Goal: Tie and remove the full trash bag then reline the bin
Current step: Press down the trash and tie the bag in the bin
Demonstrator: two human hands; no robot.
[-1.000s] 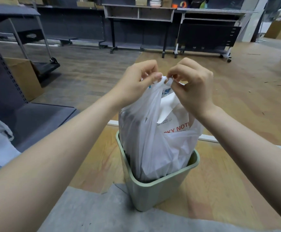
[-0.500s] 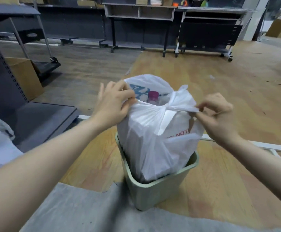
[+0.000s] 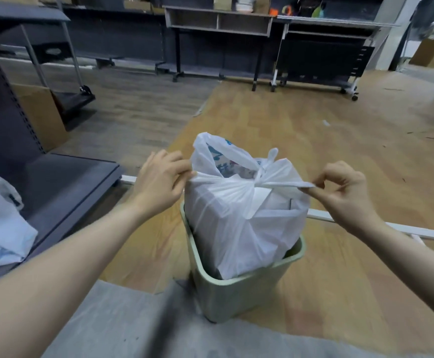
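Both hands pulling bag handles apart, knot cinched on top.
White trash bag [image 3: 239, 223] sits full in pale green bin [image 3: 239, 293] on wood floor [image 3: 314, 140]. Left hand [image 3: 160, 183] fingers pinch left handle strip at bag edge; right hand [image 3: 345, 193] fingers pinch right strip taut. Knot [image 3: 258, 177] at top centre, second pair of handles loose behind it.

Both forearms are bare up to the frame edge, with no sleeves showing. The left hand [image 3: 159, 182] and right hand [image 3: 345, 195] are ungloved.
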